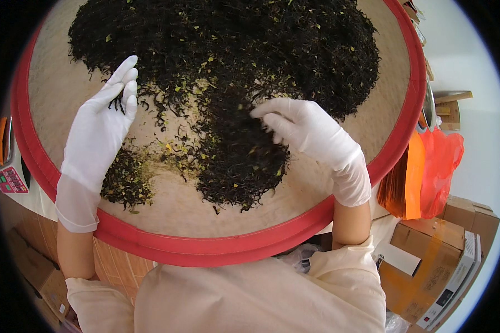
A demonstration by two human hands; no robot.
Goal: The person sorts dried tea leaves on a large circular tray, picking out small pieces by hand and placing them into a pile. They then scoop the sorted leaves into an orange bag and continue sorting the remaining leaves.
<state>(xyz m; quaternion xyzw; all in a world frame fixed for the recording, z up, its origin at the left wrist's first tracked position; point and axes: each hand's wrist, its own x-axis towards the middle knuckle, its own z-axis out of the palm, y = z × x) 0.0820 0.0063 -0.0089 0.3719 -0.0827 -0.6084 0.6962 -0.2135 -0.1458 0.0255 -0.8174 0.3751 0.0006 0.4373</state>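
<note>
A large heap of dark, twisted dried leaves (233, 41), which look like tea, covers the far side of a round, woven-looking tray (179, 220) with a red cloth rim. My left hand (104, 108), in a white glove, is turned partly palm up and holds a few dark leaf strands (116, 103) between thumb and curled fingers. Beneath it lies a small pile of yellow-green bits and dark leaves (127, 183). My gloved right hand (304, 125) is at the right side of a smaller dark leaf pile (237, 166). Its fingertips are blurred, so their contents are unclear.
Yellow-green flakes (179, 152) are scattered between the piles. Beyond the tray's right edge are an orange paper bag (412, 179), a red plastic bag (441, 166) and a cardboard box (425, 266). A device with a pink button panel (12, 180) stands at the left.
</note>
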